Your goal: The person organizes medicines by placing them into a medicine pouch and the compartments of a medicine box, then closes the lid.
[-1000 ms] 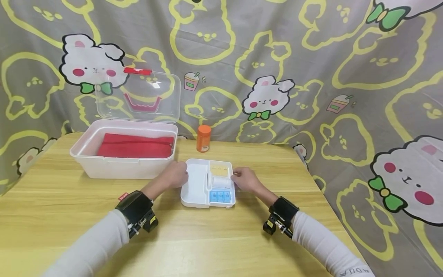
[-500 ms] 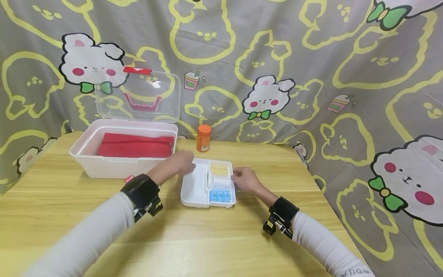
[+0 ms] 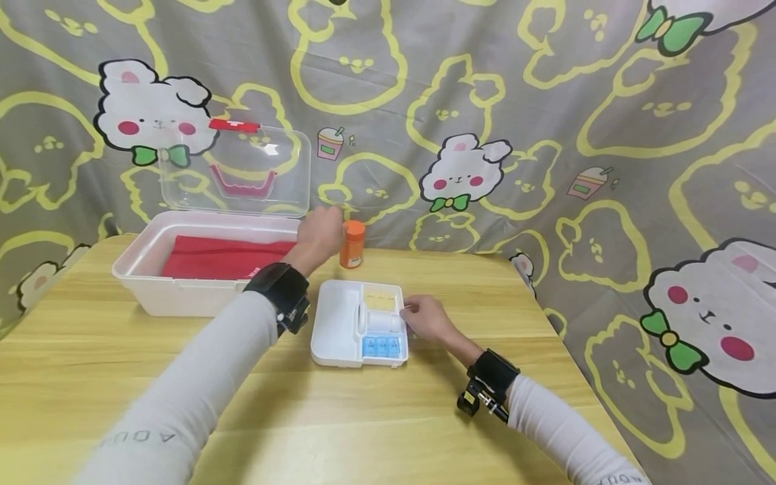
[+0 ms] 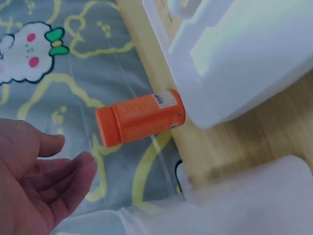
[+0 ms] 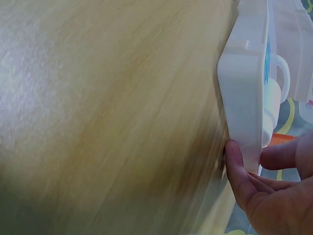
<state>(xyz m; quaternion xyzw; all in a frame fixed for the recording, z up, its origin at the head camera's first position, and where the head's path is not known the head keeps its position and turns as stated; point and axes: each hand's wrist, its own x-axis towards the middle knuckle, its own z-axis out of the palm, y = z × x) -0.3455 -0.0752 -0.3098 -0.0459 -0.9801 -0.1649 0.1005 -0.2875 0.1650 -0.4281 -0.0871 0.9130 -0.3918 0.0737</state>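
Observation:
An orange pill bottle (image 3: 352,250) with a ribbed-looking orange cap stands upright at the back of the table. My left hand (image 3: 321,234) is raised just left of its cap, and in the left wrist view the fingers (image 4: 80,171) are loosely bent, apart from the bottle. A white pill case (image 3: 333,323) lies with its compartments facing up. Inside are a yellow lidded box (image 3: 379,296), a white cylindrical piece (image 3: 382,321) and blue lidded boxes (image 3: 380,347). At the case's right wall, my right hand (image 3: 427,318) pinches the edge between thumb and fingers.
A translucent white storage box (image 3: 176,293) stands at the back left, its clear lid (image 3: 242,145) raised. It contains a red zippered pouch (image 3: 206,256). A patterned curtain (image 3: 533,101) hangs behind the wooden table (image 3: 376,424).
My left hand has left the pill case's upper left side and moved up and back to the orange bottle. The right hand stays at the case's right edge.

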